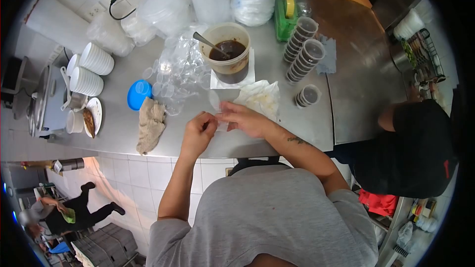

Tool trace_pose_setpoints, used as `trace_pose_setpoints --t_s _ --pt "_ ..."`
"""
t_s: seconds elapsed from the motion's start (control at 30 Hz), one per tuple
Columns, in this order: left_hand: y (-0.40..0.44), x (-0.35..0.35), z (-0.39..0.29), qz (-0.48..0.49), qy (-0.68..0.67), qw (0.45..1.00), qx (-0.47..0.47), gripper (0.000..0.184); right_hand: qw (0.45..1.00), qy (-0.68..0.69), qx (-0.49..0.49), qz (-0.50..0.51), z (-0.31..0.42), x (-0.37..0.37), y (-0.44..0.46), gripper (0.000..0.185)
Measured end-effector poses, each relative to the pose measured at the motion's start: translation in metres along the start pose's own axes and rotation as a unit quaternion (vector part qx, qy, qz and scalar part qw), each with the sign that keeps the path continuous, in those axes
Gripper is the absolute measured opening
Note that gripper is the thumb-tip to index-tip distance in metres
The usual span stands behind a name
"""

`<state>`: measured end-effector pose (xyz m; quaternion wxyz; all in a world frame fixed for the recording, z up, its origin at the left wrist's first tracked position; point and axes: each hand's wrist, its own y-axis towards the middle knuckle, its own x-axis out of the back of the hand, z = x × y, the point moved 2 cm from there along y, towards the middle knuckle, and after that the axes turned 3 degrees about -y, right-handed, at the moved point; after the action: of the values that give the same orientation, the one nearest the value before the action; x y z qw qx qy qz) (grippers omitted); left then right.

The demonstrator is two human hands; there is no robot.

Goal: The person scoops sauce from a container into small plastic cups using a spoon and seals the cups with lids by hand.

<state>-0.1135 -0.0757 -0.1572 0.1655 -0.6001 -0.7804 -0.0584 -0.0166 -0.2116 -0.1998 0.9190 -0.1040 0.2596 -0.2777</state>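
Note:
My left hand (199,131) is closed, with fingers pinched against a small clear plastic cup (223,126) just above the front of the steel counter. My right hand (246,119) meets it from the other side, its fingers curled over the same cup and partly hiding it. Just past my fingertips is a clear plastic lid (214,100); whether it is touched I cannot tell. Behind the hands, a tub (232,73) of dark brown sauce holds a metal spoon (210,44) leaning on its rim. To its left lie several loose clear lids and cups (170,81) on a plastic bag.
Stacked filled sauce cups (301,62) stand right of the tub, near a green tape dispenser (285,15). Crumpled paper (260,98), a brown cloth (151,126) and a blue lid (136,100) lie around. White cups (86,80) stand left. A person in black (405,148) is close on the right.

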Motion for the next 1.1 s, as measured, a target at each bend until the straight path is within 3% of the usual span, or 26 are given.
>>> trace_pose_setpoints --t_s 0.13,0.37,0.47,0.57,0.67,0.73,0.83,1.0,1.1 --pt "0.005 -0.007 -0.002 -0.033 0.040 0.995 -0.087 0.006 0.998 0.063 -0.007 0.029 0.000 -0.007 -0.006 0.066" --pt "0.001 -0.016 -0.012 -0.061 0.101 0.981 -0.155 0.005 0.997 -0.062 0.028 0.024 0.003 0.004 -0.007 0.063" --pt "0.002 -0.016 -0.008 -0.047 0.005 0.996 -0.076 0.006 0.997 -0.066 0.037 0.012 0.009 -0.001 -0.013 0.062" --pt "-0.001 -0.019 -0.010 -0.073 0.104 0.979 -0.161 0.009 0.996 -0.070 0.043 0.038 0.000 0.007 -0.009 0.061" --pt "-0.004 -0.030 0.003 -0.075 0.038 0.996 -0.015 0.007 0.994 -0.097 0.007 0.050 -0.001 0.006 -0.012 0.060" --pt "-0.008 -0.029 -0.010 -0.101 0.065 0.988 -0.093 0.008 0.988 -0.148 -0.002 0.049 0.009 0.007 -0.017 0.060" --pt "-0.006 -0.018 -0.015 -0.141 0.132 0.967 -0.164 0.008 0.984 -0.170 -0.033 -0.044 0.008 0.014 -0.017 0.061" --pt "0.022 0.010 0.015 -0.118 0.371 0.901 -0.194 0.006 0.998 0.014 0.053 -0.024 0.006 0.024 -0.021 0.059" --pt "0.050 0.032 0.018 -0.219 0.387 0.878 -0.179 0.026 0.992 0.124 0.024 -0.019 0.006 0.028 -0.031 0.055"
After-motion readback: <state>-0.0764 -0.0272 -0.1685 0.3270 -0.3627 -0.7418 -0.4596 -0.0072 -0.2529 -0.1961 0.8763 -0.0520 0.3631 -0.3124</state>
